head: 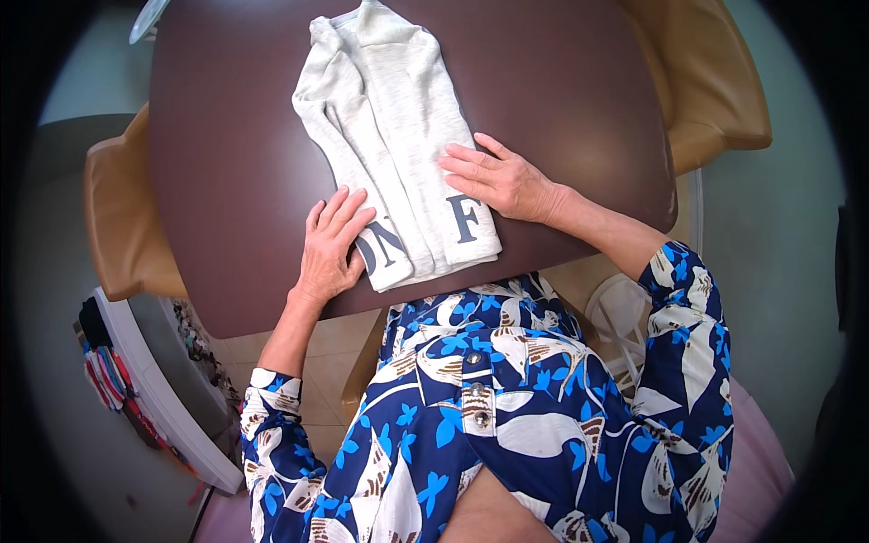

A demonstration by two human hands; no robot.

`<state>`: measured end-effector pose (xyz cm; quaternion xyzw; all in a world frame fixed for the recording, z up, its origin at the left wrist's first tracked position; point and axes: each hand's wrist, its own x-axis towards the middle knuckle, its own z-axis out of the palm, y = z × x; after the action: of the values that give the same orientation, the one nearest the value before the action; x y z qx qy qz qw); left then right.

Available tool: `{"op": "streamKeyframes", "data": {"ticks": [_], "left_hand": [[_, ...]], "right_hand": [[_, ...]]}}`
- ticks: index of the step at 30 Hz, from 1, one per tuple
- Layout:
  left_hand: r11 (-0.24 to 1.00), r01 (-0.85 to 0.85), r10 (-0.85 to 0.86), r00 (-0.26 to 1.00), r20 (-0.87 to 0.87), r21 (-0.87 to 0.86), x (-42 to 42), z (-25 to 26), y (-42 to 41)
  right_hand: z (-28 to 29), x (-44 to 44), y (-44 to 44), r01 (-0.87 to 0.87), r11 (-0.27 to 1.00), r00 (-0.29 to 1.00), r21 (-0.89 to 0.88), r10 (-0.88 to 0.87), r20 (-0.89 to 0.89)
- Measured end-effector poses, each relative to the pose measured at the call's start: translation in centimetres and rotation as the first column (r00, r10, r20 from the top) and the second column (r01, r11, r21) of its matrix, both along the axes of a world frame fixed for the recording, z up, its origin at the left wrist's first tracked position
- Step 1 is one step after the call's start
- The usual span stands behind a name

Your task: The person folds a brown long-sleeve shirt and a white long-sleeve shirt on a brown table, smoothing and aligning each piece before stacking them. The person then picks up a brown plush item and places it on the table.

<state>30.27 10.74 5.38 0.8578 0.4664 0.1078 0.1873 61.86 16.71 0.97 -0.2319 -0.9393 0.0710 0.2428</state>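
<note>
A light heather-grey knit garment [400, 129], probably a sweatshirt, lies folded into a long narrow shape in front of me. Its near end reaches close to the table's edge and bears large dark printed letters. My left hand [329, 248] rests at the garment's lower left edge, fingertips on the cloth and thumb beside the fold. Across from it, my right hand [499, 178] lies flat on the right side, just above the print, with its fingers spread. Neither hand pinches the fabric as far as I can see.
The garment lies on a dark brown table [557, 102] with rounded corners. Tan chairs stand at its left [129, 217] and right [713, 75]. A white round-topped stool [618, 305] is below right. Colourful items hang by a white-edged unit [163, 387] at lower left.
</note>
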Motion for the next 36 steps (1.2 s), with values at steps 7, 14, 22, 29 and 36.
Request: {"op": "streamKeyframes", "data": {"ticks": [7,14,22,29,36], "left_hand": [[0.993,-0.034,0.035,0.999,-0.007,0.115,0.2,-1.4,0.3],[0.974,-0.216,0.195,0.954,0.226,0.072,0.9,-2.2,0.7],[0.861,-0.48,0.505,0.765,0.399,-0.169,-0.2,-1.0,1.7],[0.611,-0.573,0.791,0.412,0.453,-0.546,2.4,0.9,4.1],[0.529,-0.658,0.847,0.368,0.384,-0.536,3.3,3.4,5.5]], "right_hand": [[0.1,-0.3,0.0,0.02,0.994,1.0,-0.112,-0.018,0.019],[0.7,-1.2,0.1,0.109,0.958,0.971,-0.264,-0.159,-0.176],[2.6,-2.5,0.6,0.258,0.8,0.835,-0.543,-0.467,-0.292],[4.2,-3.5,3.4,0.386,0.536,0.726,-0.751,-0.678,-0.11],[5.3,-4.9,3.7,0.352,0.574,0.605,-0.74,-0.742,-0.288]]}}
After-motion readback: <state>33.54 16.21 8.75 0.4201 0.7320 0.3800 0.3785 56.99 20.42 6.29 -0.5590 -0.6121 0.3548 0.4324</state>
